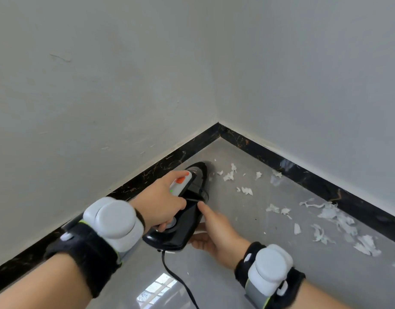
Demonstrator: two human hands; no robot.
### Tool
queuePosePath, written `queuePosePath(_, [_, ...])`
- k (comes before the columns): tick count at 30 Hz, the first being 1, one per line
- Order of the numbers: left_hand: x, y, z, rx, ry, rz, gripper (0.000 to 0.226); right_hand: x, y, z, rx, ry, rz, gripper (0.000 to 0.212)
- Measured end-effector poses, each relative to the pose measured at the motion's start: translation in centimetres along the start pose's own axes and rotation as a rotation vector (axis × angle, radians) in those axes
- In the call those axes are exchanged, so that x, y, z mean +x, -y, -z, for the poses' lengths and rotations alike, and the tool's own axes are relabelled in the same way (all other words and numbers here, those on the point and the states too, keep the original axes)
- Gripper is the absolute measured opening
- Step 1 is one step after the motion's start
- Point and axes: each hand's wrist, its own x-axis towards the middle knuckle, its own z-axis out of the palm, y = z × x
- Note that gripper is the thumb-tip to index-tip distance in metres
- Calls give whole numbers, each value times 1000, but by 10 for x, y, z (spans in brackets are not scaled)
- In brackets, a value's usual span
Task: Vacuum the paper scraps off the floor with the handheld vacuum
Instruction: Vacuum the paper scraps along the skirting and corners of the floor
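Note:
A black handheld vacuum with a white handle and orange buttons lies low over the grey floor, its nozzle pointing into the room's corner. My left hand grips the handle from above, thumb by the orange button. My right hand cups the vacuum's rear right side, index finger along the body. White paper scraps lie just right of the nozzle. More paper scraps are strewn along the right wall.
Two grey walls meet at a corner with a black marbled baseboard. The vacuum's black cord trails toward me across the glossy floor. Both wrists wear black bands with white sensor pods.

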Motion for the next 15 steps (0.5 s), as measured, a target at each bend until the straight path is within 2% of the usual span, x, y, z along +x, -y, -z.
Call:
queuePosePath(8, [-42,5,0,104,67,-23,66,-34,-25,-2,56,17,-62,42])
queuePosePath(15, [-43,-8,-3,137,73,-70,64,-46,-22,5,83,4,-64,46])
